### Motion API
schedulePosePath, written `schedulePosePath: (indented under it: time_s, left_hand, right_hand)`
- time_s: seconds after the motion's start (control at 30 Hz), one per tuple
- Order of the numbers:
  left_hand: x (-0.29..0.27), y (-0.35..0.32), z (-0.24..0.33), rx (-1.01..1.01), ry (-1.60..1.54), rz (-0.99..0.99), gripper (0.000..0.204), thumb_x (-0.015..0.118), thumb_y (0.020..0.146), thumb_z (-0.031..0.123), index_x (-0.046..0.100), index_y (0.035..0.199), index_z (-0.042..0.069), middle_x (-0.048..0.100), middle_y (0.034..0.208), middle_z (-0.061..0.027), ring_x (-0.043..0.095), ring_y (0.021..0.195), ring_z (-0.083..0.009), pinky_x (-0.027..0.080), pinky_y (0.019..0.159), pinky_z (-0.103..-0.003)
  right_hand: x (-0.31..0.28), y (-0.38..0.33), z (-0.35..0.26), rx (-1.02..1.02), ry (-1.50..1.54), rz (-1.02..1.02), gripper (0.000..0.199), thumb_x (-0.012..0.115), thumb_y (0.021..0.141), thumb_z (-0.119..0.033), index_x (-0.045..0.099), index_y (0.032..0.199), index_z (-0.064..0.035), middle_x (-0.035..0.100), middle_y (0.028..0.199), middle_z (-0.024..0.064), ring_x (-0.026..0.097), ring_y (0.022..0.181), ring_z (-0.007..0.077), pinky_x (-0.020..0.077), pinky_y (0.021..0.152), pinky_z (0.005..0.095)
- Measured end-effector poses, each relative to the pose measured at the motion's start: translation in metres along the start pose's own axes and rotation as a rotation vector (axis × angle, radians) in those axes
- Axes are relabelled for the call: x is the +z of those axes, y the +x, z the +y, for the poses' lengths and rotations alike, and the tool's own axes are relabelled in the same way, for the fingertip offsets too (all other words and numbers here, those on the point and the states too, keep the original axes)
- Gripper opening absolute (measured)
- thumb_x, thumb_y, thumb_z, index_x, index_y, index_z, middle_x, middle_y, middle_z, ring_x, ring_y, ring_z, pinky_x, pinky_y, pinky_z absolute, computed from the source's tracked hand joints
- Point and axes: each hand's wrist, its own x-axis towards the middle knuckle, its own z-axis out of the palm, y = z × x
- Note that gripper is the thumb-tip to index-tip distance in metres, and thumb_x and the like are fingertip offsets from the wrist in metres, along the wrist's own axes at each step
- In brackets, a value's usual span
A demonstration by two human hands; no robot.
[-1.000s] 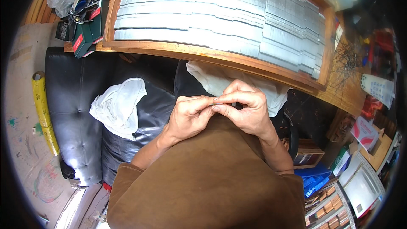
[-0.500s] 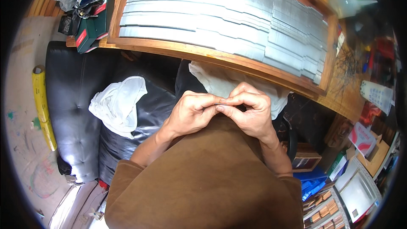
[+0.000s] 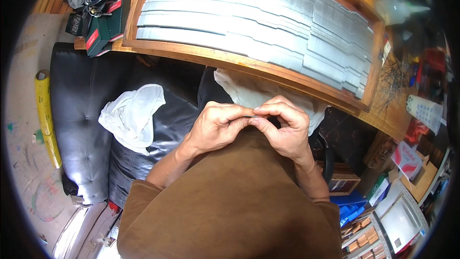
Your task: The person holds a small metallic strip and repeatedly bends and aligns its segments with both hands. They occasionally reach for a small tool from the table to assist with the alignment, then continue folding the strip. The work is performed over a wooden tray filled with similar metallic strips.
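Over my lap, my left hand [image 3: 216,123] and my right hand [image 3: 288,132] meet fingertip to fingertip. Each has thumb and forefinger pressed together in a pinch. Between them shows a thin, dark, wire-like piece [image 3: 249,116]; most of it is covered by the fingers, so its exact kind is unclear. Just past my hands, a white cloth [image 3: 235,84] lies partly under the table's front edge. Beyond it, a wooden tray [image 3: 201,52] on the table holds overlapping rows of thin grey metal strips [image 3: 268,24].
A black padded couch [image 3: 81,115] with a crumpled white cloth [image 3: 132,117] is at left, beside yellow rolls [image 3: 44,105]. Dark green boxes [image 3: 98,36] sit by the tray's left end. At right are loose thin wires [image 3: 390,79], a patterned cup [image 3: 424,110] and a squeeze bottle [image 3: 395,10].
Both hands keep the same pinch, with only slight finger movement. A little more of the thin piece shows between the fingertips. The whole view has shifted slightly.
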Motion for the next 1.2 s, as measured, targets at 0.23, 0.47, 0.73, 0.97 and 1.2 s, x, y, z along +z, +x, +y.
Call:
schedulePosePath:
  time_s: [0.23,0.47,0.73,0.97,1.2]
  left_hand:
    - [0.0005,-0.0004,-0.0008,-0.002,-0.006,0.006,0.014,0.076,0.088,-0.001,0.075,0.102,0.0,0.075,0.085,-0.017,0.075,0.071,-0.0275,0.056,0.062,-0.031]
    - [0.0015,-0.0007,-0.0006,-0.003,0.004,0.0,0.014,0.076,0.087,-0.001,0.075,0.101,0.0,0.075,0.085,-0.0167,0.075,0.071,-0.0269,0.056,0.062,-0.031]
    - [0.0018,-0.001,-0.0004,-0.012,0.009,0.006,0.014,0.075,0.087,-0.001,0.075,0.101,0.0,0.075,0.085,-0.0167,0.074,0.07,-0.0259,0.056,0.061,-0.031]
    - [0.0019,-0.0012,-0.0008,-0.013,-0.001,0.009,0.014,0.075,0.087,-0.001,0.075,0.101,0.0,0.076,0.085,-0.0163,0.074,0.07,-0.0258,0.056,0.061,-0.03]
    - [0.0021,-0.0008,-0.0011,0.003,-0.012,0.006,0.014,0.076,0.087,-0.001,0.075,0.101,0.0,0.075,0.084,-0.0162,0.074,0.069,-0.0259,0.055,0.061,-0.031]
  right_hand:
    - [-0.0006,0.0007,0.0004,0.0,-0.002,0.0,0.014,0.083,0.08,0.004,0.073,0.089,0.0003,0.071,0.083,0.0085,0.067,0.075,0.0157,0.0531,0.068,0.0277]
    - [-0.0009,-0.0013,0.0026,0.01,0.011,0.003,0.014,0.084,0.079,0.004,0.074,0.088,-0.0002,0.071,0.083,0.0081,0.066,0.074,0.0151,0.0531,0.067,0.0276]
    - [-0.001,-0.0012,0.003,0.009,0.019,0.004,0.014,0.084,0.079,0.004,0.073,0.088,-0.0004,0.071,0.083,0.0077,0.066,0.074,0.0147,0.0528,0.067,0.0273]
    - [-0.0017,-0.0008,0.0018,0.014,0.008,-0.005,0.014,0.084,0.08,0.003,0.072,0.088,-0.0005,0.07,0.083,0.0077,0.066,0.074,0.0152,0.0527,0.067,0.0276]
    - [-0.0011,-0.0011,0.0023,0.007,0.003,-0.004,0.014,0.083,0.08,0.003,0.072,0.087,-0.0005,0.069,0.083,0.0077,0.065,0.074,0.0154,0.0525,0.067,0.0278]
